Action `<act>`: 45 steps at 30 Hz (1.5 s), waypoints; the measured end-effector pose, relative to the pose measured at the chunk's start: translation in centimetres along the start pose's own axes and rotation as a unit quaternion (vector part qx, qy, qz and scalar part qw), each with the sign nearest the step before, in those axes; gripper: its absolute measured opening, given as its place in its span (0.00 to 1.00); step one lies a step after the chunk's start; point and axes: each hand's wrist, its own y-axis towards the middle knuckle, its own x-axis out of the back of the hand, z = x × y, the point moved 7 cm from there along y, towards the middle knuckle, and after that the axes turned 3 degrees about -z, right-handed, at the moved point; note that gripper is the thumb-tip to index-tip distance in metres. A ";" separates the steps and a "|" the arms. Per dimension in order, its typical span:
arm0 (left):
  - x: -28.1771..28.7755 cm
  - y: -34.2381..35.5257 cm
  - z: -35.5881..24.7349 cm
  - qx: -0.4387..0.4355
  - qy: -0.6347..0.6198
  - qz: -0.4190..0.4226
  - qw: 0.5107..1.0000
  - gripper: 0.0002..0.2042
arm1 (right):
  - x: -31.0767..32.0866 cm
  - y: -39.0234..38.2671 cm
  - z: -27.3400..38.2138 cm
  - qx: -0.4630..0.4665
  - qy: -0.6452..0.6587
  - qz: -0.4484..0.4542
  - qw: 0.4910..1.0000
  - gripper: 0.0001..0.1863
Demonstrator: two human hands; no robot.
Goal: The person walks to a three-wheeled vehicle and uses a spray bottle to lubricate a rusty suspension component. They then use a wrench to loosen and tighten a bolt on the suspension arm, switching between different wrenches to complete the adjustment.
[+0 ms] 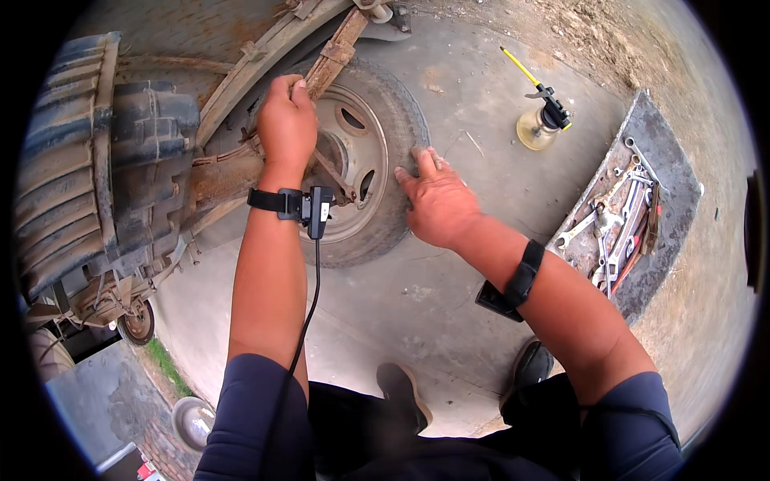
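Wheel (361, 160), right hand (437, 200) on tyre

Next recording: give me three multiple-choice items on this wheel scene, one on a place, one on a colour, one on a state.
1. Where do the wrenches lie?
A. on the grey mat at the right
B. on the tyre
C. in a bucket

2. What colour is the oil can's long spout?
A. red
B. yellow
C. white

3. What is the right hand doing?
A. holding a wrench
B. hanging free
C. resting flat on the tyre

Answers: 1 A, they lie spread over the mat; 2 B, the spout is bright yellow; 3 C, its fingers lie spread on the rubber.
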 end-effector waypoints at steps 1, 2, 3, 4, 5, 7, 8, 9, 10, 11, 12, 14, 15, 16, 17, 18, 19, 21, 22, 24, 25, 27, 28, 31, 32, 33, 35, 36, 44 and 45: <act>-0.4 0.4 0.3 -0.006 -0.007 -0.009 1.000 0.09 | -0.2 0.0 0.1 -0.003 0.003 0.001 1.000 0.33; -0.6 0.7 0.8 -0.011 0.013 -0.023 1.000 0.09 | -0.3 0.0 0.3 -0.006 0.006 0.003 1.000 0.33; -0.8 1.0 0.6 -0.018 0.031 -0.038 0.999 0.09 | -0.3 0.0 0.3 -0.009 0.008 0.003 1.000 0.33; -0.9 1.1 0.6 -0.024 0.050 -0.053 0.997 0.09 | -0.3 0.1 0.3 -0.012 0.002 0.007 1.000 0.33; -0.8 0.8 0.5 -0.036 0.044 -0.065 0.996 0.10 | -0.3 0.1 0.4 -0.014 -0.004 0.010 1.000 0.33; -0.2 0.4 -0.4 -0.064 0.033 -0.087 0.994 0.10 | 0.0 0.0 0.3 -0.023 -0.007 0.012 1.000 0.34; 0.0 0.0 -0.1 -0.030 0.020 -0.074 0.997 0.11 | 0.0 -0.2 0.1 -0.027 -0.004 0.012 1.000 0.35; 0.4 -0.4 0.5 0.001 0.009 -0.062 0.998 0.11 | 0.0 -0.3 0.1 -0.029 0.001 0.010 1.000 0.35; 0.8 -0.7 1.1 0.032 -0.001 -0.050 0.998 0.12 | 0.0 -0.3 0.2 -0.020 -0.001 0.004 1.000 0.35; 0.5 -0.9 2.2 0.109 -0.060 0.009 0.992 0.12 | -0.1 -0.2 0.3 -0.010 -0.002 -0.001 1.000 0.36; 0.1 -1.4 2.1 0.146 -0.073 0.067 0.984 0.12 | 0.2 -0.2 0.3 -0.005 -0.005 -0.006 1.000 0.36; -0.3 -3.0 1.7 0.218 -0.098 0.182 0.954 0.11 | 0.3 -0.2 0.4 -0.010 -0.020 0.015 1.000 0.34; -0.1 -3.4 0.9 0.225 -0.107 0.229 0.941 0.10 | 0.3 -0.4 0.5 -0.013 -0.026 0.027 0.999 0.34; 0.3 -3.7 0.0 0.203 -0.057 0.268 0.940 0.10 | 0.2 -0.4 0.3 -0.019 -0.019 0.032 0.999 0.34; 0.6 -4.0 -1.0 0.180 -0.006 0.305 0.935 0.10 | 0.1 -0.3 0.0 -0.025 -0.012 0.037 0.999 0.34; 1.0 -4.2 -1.9 0.156 0.044 0.340 0.926 0.09 | 0.0 -0.3 -0.2 -0.030 -0.006 0.042 0.999 0.34; 1.4 -4.4 -2.6 0.157 0.078 0.374 0.911 0.09 | 0.0 -0.3 -0.3 -0.025 -0.007 0.037 0.999 0.34; 2.1 -4.9 -3.5 0.160 0.147 0.437 0.873 0.08 | 0.1 -0.3 -0.2 -0.013 -0.009 0.028 0.999 0.34; 2.3 -4.9 -3.3 0.146 0.145 0.436 0.876 0.07 | 0.2 -0.3 0.0 -0.012 -0.011 0.033 0.999 0.34; 2.3 -4.8 -2.8 0.116 0.140 0.434 0.882 0.06 | 0.5 -0.5 0.0 -0.015 -0.017 0.044 0.999 0.34; 2.5 -4.9 -2.8 0.120 0.135 0.424 0.888 0.06 | 0.5 -0.5 -0.1 -0.014 -0.011 0.039 0.999 0.34; 3.2 -5.4 -2.8 0.130 0.127 0.402 0.897 0.05 | 0.4 -0.7 -0.2 -0.012 0.001 0.030 0.999 0.34; 3.2 -5.3 -2.3 0.143 0.111 0.387 0.904 0.05 | 0.4 -0.8 -0.2 -0.016 0.001 0.035 0.999 0.34; 3.2 -4.8 -2.0 0.164 0.059 0.331 0.927 0.07 | 0.4 -0.6 -0.3 -0.021 -0.002 0.039 0.999 0.34; 3.2 -4.7 -2.3 0.160 0.041 0.307 0.937 0.07 | 0.2 -0.5 -0.3 -0.017 -0.003 0.035 0.999 0.34; 3.5 -4.7 -2.7 0.157 0.024 0.282 0.946 0.07 | 0.1 -0.4 -0.1 -0.011 -0.003 0.031 0.999 0.34; 3.1 -4.8 -2.5 0.102 0.059 0.283 0.952 0.08 | 0.1 -0.5 -0.1 -0.002 -0.004 0.025 1.000 0.34; 2.7 -4.9 -2.9 0.073 0.072 0.286 0.953 0.08 | 0.4 -0.5 -0.2 -0.002 -0.006 0.022 1.000 0.34; 5.0 -5.2 -4.0 0.006 0.118 0.218 0.969 0.09 | 0.4 -0.5 0.3 0.005 -0.015 0.018 1.000 0.35; 5.6 -5.4 -5.0 0.003 0.113 0.216 0.970 0.10 | 0.3 -0.7 0.1 0.001 -0.009 0.024 1.000 0.35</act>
